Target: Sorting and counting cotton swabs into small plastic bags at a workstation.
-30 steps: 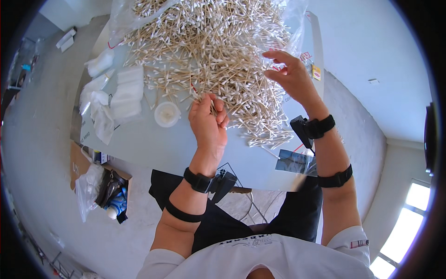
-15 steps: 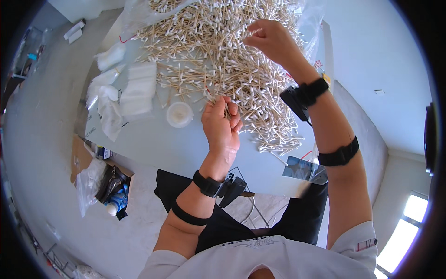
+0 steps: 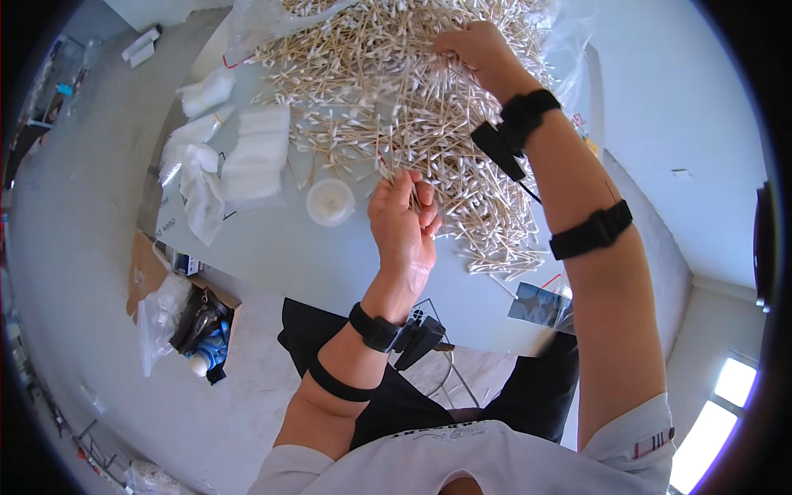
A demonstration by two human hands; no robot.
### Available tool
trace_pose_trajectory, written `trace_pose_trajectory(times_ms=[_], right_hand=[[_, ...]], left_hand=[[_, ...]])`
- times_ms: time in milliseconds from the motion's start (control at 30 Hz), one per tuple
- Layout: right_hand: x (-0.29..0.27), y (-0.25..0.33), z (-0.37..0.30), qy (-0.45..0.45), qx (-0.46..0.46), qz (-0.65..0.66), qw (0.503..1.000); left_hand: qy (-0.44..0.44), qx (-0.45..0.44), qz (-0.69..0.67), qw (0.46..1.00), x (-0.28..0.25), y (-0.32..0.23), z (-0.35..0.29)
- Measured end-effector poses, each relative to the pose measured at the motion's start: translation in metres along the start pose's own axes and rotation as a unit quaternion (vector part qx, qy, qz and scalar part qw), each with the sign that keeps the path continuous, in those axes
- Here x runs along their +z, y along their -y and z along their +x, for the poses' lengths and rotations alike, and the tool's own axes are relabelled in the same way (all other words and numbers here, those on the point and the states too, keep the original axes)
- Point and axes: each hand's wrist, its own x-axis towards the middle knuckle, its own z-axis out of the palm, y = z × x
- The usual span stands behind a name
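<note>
A big heap of wooden cotton swabs point(image 3: 429, 107) covers the far half of the pale table point(image 3: 280, 247), lying on a clear plastic sheet. My left hand point(image 3: 404, 219) is closed around a small bunch of swabs at the heap's near edge, their tips sticking up above my fingers. My right hand point(image 3: 478, 49) reaches far into the heap, fingers curled down onto the swabs. Whether it grips any I cannot tell. Both forearms wear black bands.
A small round white lid or cup point(image 3: 330, 200) sits just left of my left hand. Stacks of white pads and plastic packets point(image 3: 239, 157) lie at the table's left. An open cardboard box point(image 3: 186, 309) with bags stands on the floor below the table edge.
My right hand has moved from the heap's right side further away and left into the heap. My left hand stays closed on its bunch of swabs, shifted slightly right.
</note>
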Motion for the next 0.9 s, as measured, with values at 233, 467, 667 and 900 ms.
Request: trace_pose_trajectory(times_ms=[233, 467, 667, 900], right_hand=[[-0.049, -0.020, -0.057, 0.022, 0.044, 0.170, 0.984], [-0.069, -0.013, -0.115, 0.005, 0.103, 0.204, 0.973], [-0.073, -0.020, -0.148, 0.012, 0.110, 0.169, 0.979], [-0.075, -0.020, -0.176, -0.002, 0.097, 0.147, 0.984]], left_hand=[[0.008, -0.002, 0.004, 1.000, 0.001, 0.005, 0.001], [0.010, 0.005, 0.007, 1.000, 0.001, 0.007, 0.001], [0.011, 0.005, 0.014, 1.000, 0.000, 0.008, 0.002], [0.015, 0.007, 0.012, 1.000, 0.001, 0.007, 0.001]])
